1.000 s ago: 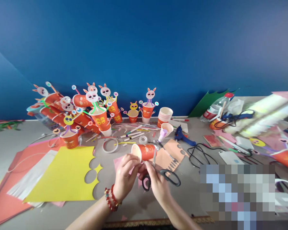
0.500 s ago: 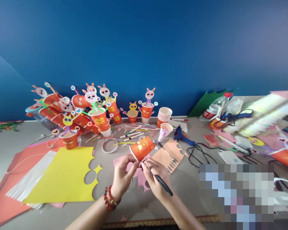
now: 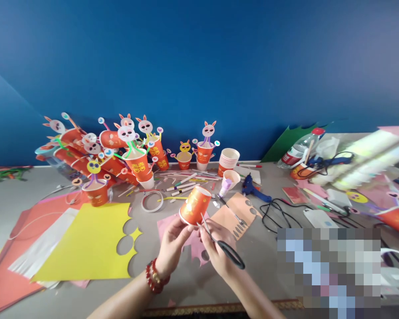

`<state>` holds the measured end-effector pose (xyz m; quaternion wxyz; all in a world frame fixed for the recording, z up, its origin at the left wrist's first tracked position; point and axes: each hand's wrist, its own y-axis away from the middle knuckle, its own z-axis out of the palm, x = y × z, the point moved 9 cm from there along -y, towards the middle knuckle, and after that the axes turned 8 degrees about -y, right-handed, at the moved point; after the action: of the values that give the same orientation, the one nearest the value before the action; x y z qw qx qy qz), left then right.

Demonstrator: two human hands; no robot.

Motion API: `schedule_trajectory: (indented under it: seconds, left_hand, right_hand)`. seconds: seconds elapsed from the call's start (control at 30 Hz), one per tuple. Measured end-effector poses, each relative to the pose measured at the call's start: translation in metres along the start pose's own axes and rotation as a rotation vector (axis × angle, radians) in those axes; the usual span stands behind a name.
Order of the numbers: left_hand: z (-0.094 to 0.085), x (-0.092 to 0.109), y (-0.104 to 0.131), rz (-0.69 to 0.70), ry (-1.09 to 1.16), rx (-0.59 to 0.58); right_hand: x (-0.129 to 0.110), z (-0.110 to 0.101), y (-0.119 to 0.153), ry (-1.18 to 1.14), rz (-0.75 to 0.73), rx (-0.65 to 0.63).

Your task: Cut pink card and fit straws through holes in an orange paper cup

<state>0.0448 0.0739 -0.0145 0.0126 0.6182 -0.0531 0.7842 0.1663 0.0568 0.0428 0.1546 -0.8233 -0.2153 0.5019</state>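
Note:
An orange paper cup (image 3: 196,205) with gold print is tilted in the fingers of my left hand (image 3: 173,241), which grips it near its rim. My right hand (image 3: 217,248) is closed on black-handled scissors (image 3: 230,254); their blades point up at the cup's lower right side, slightly apart. Whether the blades touch the cup is too small to tell. Under and behind the hands lie pink cut paper (image 3: 197,252) and a peach sheet (image 3: 231,212) with cut-outs.
Cups with rabbit figures (image 3: 135,164) crowd the back left. A yellow sheet (image 3: 86,248) lies at left, with a tape roll (image 3: 152,201) beside it. Behind the hands are stacked cups (image 3: 228,159) and a blue glue gun (image 3: 255,190). A bottle (image 3: 297,148) and cables (image 3: 279,212) are at right.
The cup has turned more upright, showing its opening at the top. The scissors have shifted slightly right and their blades now show as parted.

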Motion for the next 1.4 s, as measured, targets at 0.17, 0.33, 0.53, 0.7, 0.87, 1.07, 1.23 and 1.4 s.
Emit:
schedule_trajectory:
  seconds: [0.17,0.33,0.53,0.7,0.87,1.07,1.23,1.4]
  left_hand:
    - [-0.002,-0.012,-0.002,-0.113,0.215,0.045]
    - [0.007,-0.017,0.0,-0.146,0.349,0.021]
    - [0.013,-0.024,0.001,-0.175,0.425,-0.028]
    - [0.007,-0.017,-0.005,-0.134,0.331,-0.046]
    - [-0.021,-0.001,-0.013,0.013,0.106,0.011]
    - [-0.019,0.02,-0.012,0.034,-0.164,-0.22]
    - [-0.013,0.043,-0.013,0.16,-0.238,-0.23]
    - [-0.013,0.038,-0.008,0.164,-0.188,-0.195]
  right_hand:
    - [-0.004,0.001,-0.001,0.085,-0.048,0.007]
    - [0.004,0.004,0.004,0.043,0.059,0.073]
    - [0.013,0.009,0.008,-0.056,0.133,0.06]
    - [0.004,-0.002,0.003,0.016,0.024,0.01]
    - [-0.011,-0.007,-0.001,-0.078,-0.059,-0.136]
    - [-0.032,0.003,0.0,-0.101,-0.213,-0.28]
    - [-0.031,0.008,0.001,-0.126,-0.199,-0.289]
    - [-0.024,0.011,0.003,-0.167,-0.103,-0.258]
